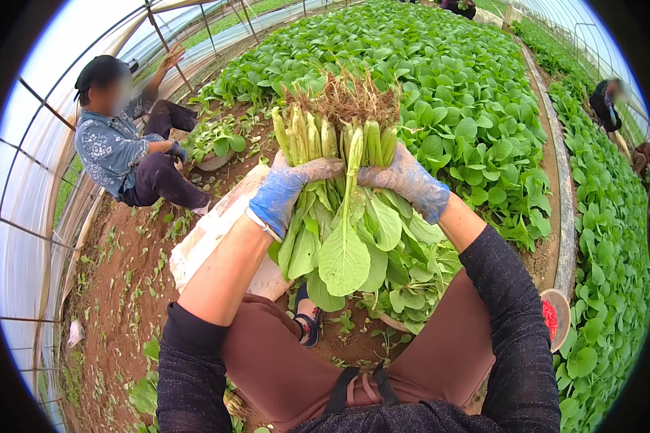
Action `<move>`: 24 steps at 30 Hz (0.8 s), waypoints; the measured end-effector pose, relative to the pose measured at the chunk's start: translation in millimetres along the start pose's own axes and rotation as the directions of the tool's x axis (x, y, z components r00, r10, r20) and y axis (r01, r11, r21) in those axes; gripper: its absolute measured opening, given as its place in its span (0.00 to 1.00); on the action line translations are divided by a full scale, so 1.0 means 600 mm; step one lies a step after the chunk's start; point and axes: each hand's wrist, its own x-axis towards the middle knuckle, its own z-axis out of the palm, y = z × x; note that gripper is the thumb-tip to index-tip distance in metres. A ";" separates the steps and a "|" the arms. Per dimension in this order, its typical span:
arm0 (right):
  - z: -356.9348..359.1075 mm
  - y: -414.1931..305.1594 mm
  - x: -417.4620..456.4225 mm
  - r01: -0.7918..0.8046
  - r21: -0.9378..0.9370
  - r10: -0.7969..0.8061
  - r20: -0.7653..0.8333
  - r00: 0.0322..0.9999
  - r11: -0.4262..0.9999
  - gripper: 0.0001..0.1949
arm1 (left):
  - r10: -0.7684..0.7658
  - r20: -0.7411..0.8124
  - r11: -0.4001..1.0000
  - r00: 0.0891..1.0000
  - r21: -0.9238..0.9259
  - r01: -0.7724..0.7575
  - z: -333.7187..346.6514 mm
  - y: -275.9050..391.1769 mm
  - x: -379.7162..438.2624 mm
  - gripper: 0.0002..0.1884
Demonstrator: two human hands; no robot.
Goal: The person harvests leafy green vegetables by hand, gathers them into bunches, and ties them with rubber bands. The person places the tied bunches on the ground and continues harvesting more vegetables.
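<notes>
A bundle of leafy greens hangs in front of me, roots up and leaves down. Soil-brown roots stick out above the pale stems. My left hand, in a soiled blue glove, grips the stems from the left side. From the right, my right hand, gloved the same way, clasps the other side of the bundle. Both thumbs press on the front of the stems, and the fingers behind are hidden. One long-stemmed leaf lies over the front. Below the bundle, more cut greens lie between my knees.
Dense rows of greens grow ahead and to the right, beside a pale strip edging. A bowl of red ties stands at my right elbow. A pale sack lies at left. One person sits far left; another bends at right.
</notes>
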 end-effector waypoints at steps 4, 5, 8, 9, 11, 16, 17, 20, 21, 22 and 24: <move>-0.028 0.001 -0.022 -0.038 0.006 0.038 0.003 0.999 0.999 0.26 | 0.014 0.115 0.996 0.993 -0.086 -0.004 0.009 -0.037 0.017 0.21; -0.029 -0.001 -0.024 -0.043 0.013 0.043 0.004 0.999 0.999 0.26 | -0.004 0.116 0.998 0.993 -0.054 0.011 0.006 -0.050 0.019 0.25; -0.028 0.027 -0.034 0.006 -0.136 -0.020 -0.101 0.995 0.991 0.34 | 0.013 0.079 1.000 0.997 0.013 -0.014 0.061 -0.063 0.022 0.36; -0.023 0.036 -0.033 0.041 -0.191 -0.068 -0.136 0.988 0.981 0.37 | 0.108 0.086 0.994 0.990 0.025 -0.110 0.068 -0.074 0.029 0.37; -0.017 0.047 -0.040 0.055 -0.228 -0.090 -0.143 0.986 0.972 0.41 | 0.180 0.061 0.981 0.982 0.061 -0.184 0.070 -0.089 0.036 0.38; -0.002 -0.006 -0.051 -0.040 -0.091 0.043 0.031 0.999 0.995 0.46 | 0.145 0.046 0.984 0.988 0.102 -0.149 0.052 -0.080 0.032 0.33; -0.002 -0.015 -0.049 -0.065 -0.077 0.070 0.053 0.996 0.995 0.45 | 0.117 0.057 0.987 0.991 0.105 -0.123 0.040 -0.072 0.029 0.31; 0.005 -0.036 -0.054 -0.095 -0.124 0.108 0.108 0.988 0.988 0.41 | 0.094 0.094 0.994 0.991 0.044 -0.098 0.017 -0.070 0.016 0.28; 0.004 -0.029 -0.054 -0.054 -0.127 0.066 0.091 0.994 0.990 0.41 | 0.099 0.108 0.995 0.989 0.008 -0.101 0.021 -0.069 0.015 0.29; 0.003 -0.013 -0.050 -0.013 -0.132 0.023 0.077 0.997 0.991 0.40 | 0.109 0.129 0.994 0.986 0.001 -0.110 0.018 -0.073 0.017 0.31; 0.009 -0.001 -0.044 0.081 -0.172 -0.074 0.048 0.996 0.982 0.38 | 0.159 0.149 0.985 0.976 0.038 -0.167 0.014 -0.079 0.019 0.33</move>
